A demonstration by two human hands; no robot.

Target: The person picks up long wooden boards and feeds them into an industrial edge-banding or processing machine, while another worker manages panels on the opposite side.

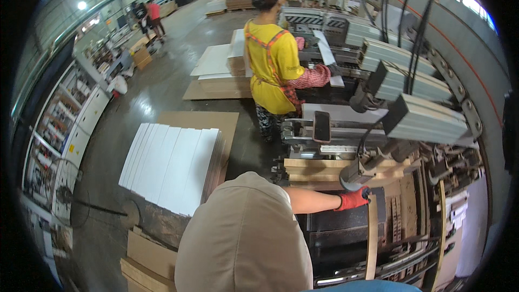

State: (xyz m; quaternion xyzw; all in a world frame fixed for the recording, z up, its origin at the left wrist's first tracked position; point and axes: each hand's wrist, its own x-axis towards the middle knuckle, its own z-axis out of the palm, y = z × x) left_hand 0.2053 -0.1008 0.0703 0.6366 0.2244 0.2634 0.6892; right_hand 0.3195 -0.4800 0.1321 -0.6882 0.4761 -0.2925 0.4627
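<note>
Nearest, a tan cap or hood [243, 238] fills the low centre of the view, hiding most of the wearer. From under it one bare forearm reaches right, ending in a red-gloved hand [354, 198]. Which hand this is cannot be told for certain; it reads as the right. Its grip is curled and pressed against the near end of a stack of brown cardboard sheets [324, 172] that lies in the feed of a large grey machine [427, 119]. Whether the fingers actually clasp a sheet cannot be told. The other hand is out of sight.

Near left, on the floor, loose brown boards [148, 259], and just beyond them a fanned stack of white sheets [170, 165] resting on a brown board. A floor fan [67, 194] stands at the far left edge.

Farther along the machine, a co-worker in a yellow shirt [270, 65] with orange apron straps stands facing it, one sleeve reaching over white sheets. Behind that person, more stacked sheets on pallets [219, 73]. Farthest, open concrete floor and another person in red [154, 13].
</note>
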